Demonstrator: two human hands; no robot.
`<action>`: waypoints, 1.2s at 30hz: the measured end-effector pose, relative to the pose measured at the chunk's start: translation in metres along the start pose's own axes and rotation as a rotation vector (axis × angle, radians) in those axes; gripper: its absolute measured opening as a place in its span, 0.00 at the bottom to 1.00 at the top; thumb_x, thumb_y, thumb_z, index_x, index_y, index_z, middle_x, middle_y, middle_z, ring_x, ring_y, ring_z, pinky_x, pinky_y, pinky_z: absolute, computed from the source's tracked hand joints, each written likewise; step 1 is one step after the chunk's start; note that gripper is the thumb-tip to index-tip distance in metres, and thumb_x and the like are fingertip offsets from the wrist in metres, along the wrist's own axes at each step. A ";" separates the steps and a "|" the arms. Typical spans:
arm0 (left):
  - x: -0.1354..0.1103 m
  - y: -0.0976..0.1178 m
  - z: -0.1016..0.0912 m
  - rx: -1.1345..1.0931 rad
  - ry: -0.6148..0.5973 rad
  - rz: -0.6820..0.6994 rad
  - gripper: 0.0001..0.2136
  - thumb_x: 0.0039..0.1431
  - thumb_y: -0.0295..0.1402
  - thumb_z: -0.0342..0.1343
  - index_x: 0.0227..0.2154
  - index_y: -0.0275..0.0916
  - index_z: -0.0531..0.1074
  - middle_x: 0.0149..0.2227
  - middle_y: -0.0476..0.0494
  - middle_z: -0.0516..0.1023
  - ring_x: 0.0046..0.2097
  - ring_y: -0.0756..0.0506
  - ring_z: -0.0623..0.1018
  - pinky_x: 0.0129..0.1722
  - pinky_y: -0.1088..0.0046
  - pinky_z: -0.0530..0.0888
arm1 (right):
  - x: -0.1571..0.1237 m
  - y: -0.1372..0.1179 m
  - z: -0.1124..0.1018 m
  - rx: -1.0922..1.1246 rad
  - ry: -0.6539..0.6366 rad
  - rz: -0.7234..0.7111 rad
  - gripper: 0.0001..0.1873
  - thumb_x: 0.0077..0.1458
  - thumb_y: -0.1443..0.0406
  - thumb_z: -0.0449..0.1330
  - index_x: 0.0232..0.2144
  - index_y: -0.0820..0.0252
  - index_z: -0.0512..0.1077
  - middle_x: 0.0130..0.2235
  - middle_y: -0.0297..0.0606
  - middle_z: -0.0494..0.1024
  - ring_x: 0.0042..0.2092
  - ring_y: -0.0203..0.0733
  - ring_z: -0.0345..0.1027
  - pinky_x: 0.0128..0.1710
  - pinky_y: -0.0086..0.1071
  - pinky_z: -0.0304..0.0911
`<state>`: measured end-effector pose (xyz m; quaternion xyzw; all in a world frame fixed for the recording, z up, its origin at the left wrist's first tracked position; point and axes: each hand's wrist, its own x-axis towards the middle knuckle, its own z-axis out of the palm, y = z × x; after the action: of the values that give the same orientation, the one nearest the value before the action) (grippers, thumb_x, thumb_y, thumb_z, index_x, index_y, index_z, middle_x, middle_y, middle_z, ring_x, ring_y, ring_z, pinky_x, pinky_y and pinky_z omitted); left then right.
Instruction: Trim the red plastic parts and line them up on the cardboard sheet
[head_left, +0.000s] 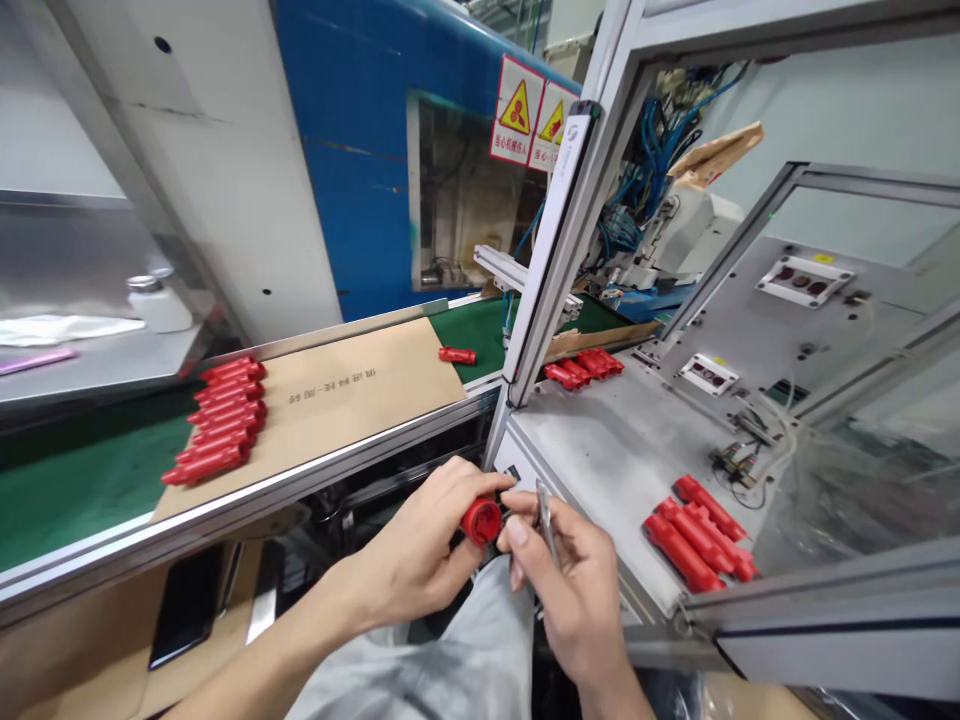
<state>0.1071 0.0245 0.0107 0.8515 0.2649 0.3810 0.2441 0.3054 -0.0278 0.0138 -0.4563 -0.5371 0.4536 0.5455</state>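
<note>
Two hands close together just above the lap (442, 668), both occupied. Left hand (424, 545) clamped around one red tube (482, 520), open end facing the camera. Right hand (577, 585) pinching a slim metal tool (545, 515) between thumb and fingers, right beside that open end. Too small and blurred to tell the tool type, or any actual contact with the tube.

Step in hand, judging by the pose: detail work at the tube's end, piece steadied by the left, tool in the right. Needed for the next move: firm left grip, open end presented to the tool, tip clear of the left hand.

Beyond, to the left: cardboard sheet (352, 410) over the green belt (90, 480), with a row of red parts (225, 420) side by side at its left end, some overhanging the edge. At its opposite end, one loose red part (457, 355).

To the right, past the aluminium frame (551, 250): grey tabletop (600, 435), carrying a small red cluster (585, 369) at the back and a red bunch (694, 535) at the near right, close to some clear plastic (862, 490).

Further out: blue machine (360, 150) with warning signs (517, 110); white bottle (161, 305) at far left; dark flat slab (187, 605) below the belt.
</note>
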 end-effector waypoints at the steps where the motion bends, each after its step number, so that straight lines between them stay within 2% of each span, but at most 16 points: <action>1: 0.000 0.002 0.000 0.037 -0.016 0.013 0.28 0.70 0.23 0.52 0.69 0.47 0.60 0.49 0.39 0.77 0.48 0.39 0.75 0.52 0.54 0.76 | 0.001 -0.003 0.000 -0.012 -0.012 -0.004 0.21 0.66 0.48 0.67 0.49 0.58 0.82 0.30 0.35 0.79 0.25 0.35 0.69 0.27 0.30 0.68; 4: 0.000 0.006 0.000 0.137 -0.024 0.035 0.32 0.70 0.24 0.53 0.73 0.48 0.55 0.52 0.36 0.78 0.50 0.36 0.76 0.54 0.50 0.76 | 0.004 -0.013 0.000 -0.063 -0.046 0.004 0.19 0.64 0.49 0.68 0.45 0.57 0.84 0.29 0.34 0.78 0.25 0.33 0.65 0.26 0.30 0.64; 8: -0.002 0.010 -0.002 0.257 -0.051 0.044 0.31 0.70 0.26 0.53 0.73 0.48 0.55 0.53 0.34 0.79 0.52 0.32 0.77 0.53 0.46 0.75 | 0.008 -0.020 0.000 -0.147 -0.059 0.014 0.17 0.63 0.51 0.69 0.39 0.59 0.85 0.27 0.34 0.79 0.25 0.33 0.62 0.25 0.29 0.60; 13: -0.006 0.015 -0.004 0.302 -0.073 0.063 0.28 0.71 0.26 0.52 0.71 0.42 0.57 0.52 0.33 0.79 0.51 0.33 0.76 0.52 0.47 0.75 | 0.009 -0.015 0.002 -0.207 -0.062 -0.046 0.12 0.63 0.57 0.68 0.35 0.58 0.84 0.28 0.35 0.81 0.27 0.35 0.69 0.27 0.29 0.65; 16: -0.006 0.016 -0.004 0.307 -0.061 0.052 0.26 0.71 0.25 0.51 0.70 0.38 0.59 0.51 0.34 0.79 0.50 0.35 0.76 0.51 0.50 0.75 | 0.008 -0.009 0.005 -0.268 -0.007 -0.133 0.10 0.65 0.60 0.65 0.35 0.58 0.84 0.30 0.35 0.83 0.29 0.37 0.73 0.31 0.29 0.68; 19: -0.004 0.015 -0.002 0.321 -0.055 0.031 0.26 0.72 0.25 0.50 0.70 0.35 0.58 0.52 0.34 0.78 0.50 0.35 0.74 0.50 0.51 0.75 | 0.003 -0.004 0.006 -0.292 0.041 -0.204 0.09 0.67 0.61 0.64 0.41 0.55 0.84 0.33 0.35 0.84 0.32 0.37 0.76 0.35 0.29 0.71; 22: -0.003 0.011 0.001 0.323 -0.018 0.036 0.27 0.72 0.24 0.51 0.71 0.33 0.58 0.53 0.33 0.77 0.50 0.36 0.72 0.49 0.53 0.73 | -0.006 -0.001 0.004 -0.303 0.127 -0.247 0.08 0.67 0.61 0.66 0.44 0.51 0.85 0.33 0.33 0.83 0.32 0.36 0.76 0.34 0.27 0.72; 25: -0.002 0.007 0.007 0.369 0.068 0.081 0.27 0.72 0.22 0.52 0.71 0.29 0.60 0.51 0.33 0.77 0.51 0.36 0.71 0.50 0.54 0.71 | -0.014 -0.001 0.002 -0.266 0.167 -0.165 0.08 0.67 0.58 0.67 0.42 0.52 0.85 0.30 0.33 0.81 0.27 0.34 0.72 0.28 0.26 0.69; 30: -0.002 0.006 0.014 0.557 0.207 0.160 0.25 0.70 0.18 0.56 0.68 0.28 0.67 0.49 0.32 0.79 0.53 0.34 0.71 0.54 0.51 0.68 | -0.016 0.000 0.006 -0.026 0.057 0.060 0.18 0.66 0.50 0.66 0.39 0.58 0.83 0.27 0.34 0.79 0.24 0.33 0.66 0.23 0.26 0.65; 36: -0.004 0.013 0.012 0.655 0.208 0.209 0.24 0.70 0.21 0.60 0.67 0.24 0.70 0.49 0.30 0.81 0.53 0.33 0.73 0.56 0.46 0.65 | -0.014 0.001 0.010 -0.041 0.065 0.056 0.19 0.68 0.51 0.65 0.32 0.59 0.78 0.25 0.32 0.76 0.24 0.33 0.65 0.25 0.27 0.62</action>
<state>0.1176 0.0100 0.0098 0.8637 0.3079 0.3835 -0.1106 0.2950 -0.0419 0.0107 -0.4969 -0.5152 0.4424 0.5403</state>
